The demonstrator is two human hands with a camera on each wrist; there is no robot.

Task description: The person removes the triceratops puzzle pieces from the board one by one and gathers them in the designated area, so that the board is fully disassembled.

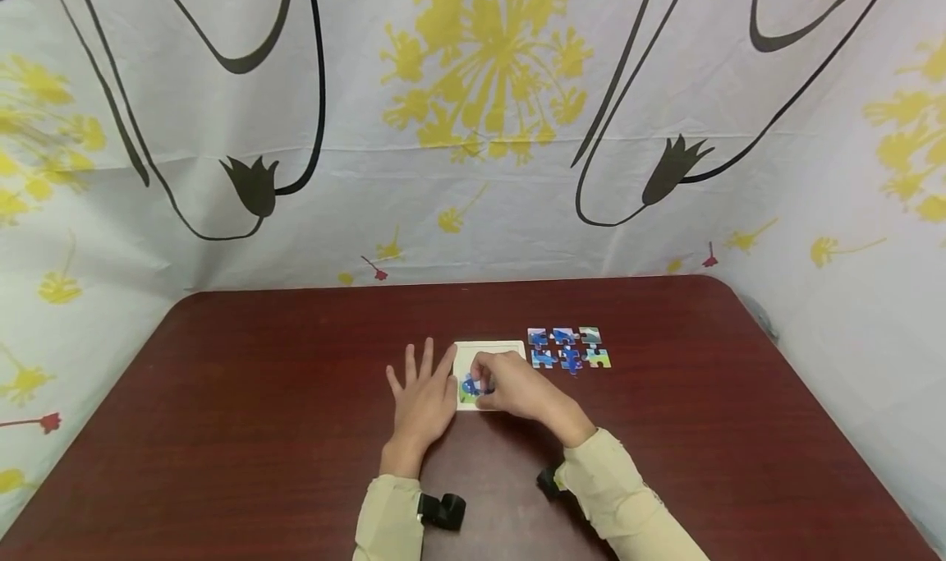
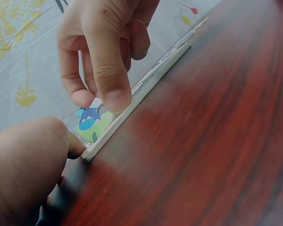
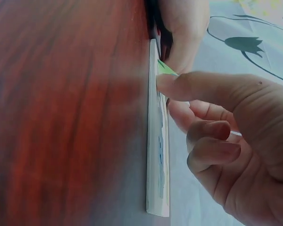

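A pale puzzle board [image 1: 491, 347] lies flat on the table. At its lower left corner is a blue and green puzzle piece [image 1: 469, 389], and in the left wrist view this puzzle piece [image 2: 91, 123] looks tilted up from the board. My right hand [image 1: 517, 387] pinches it between thumb and fingers, which partly cover it. The fingers of my left hand [image 1: 424, 401] are spread straight on the table, with the thumb against the board's left edge. Seen edge-on in the right wrist view, the board [image 3: 153, 141] runs beneath the right thumb.
Several loose puzzle pieces [image 1: 567, 349] lie in two rows just right of the board. The dark red wooden table [image 1: 259, 397] has rounded far corners. Behind it hangs a white cloth [image 1: 355, 175] with flower prints.
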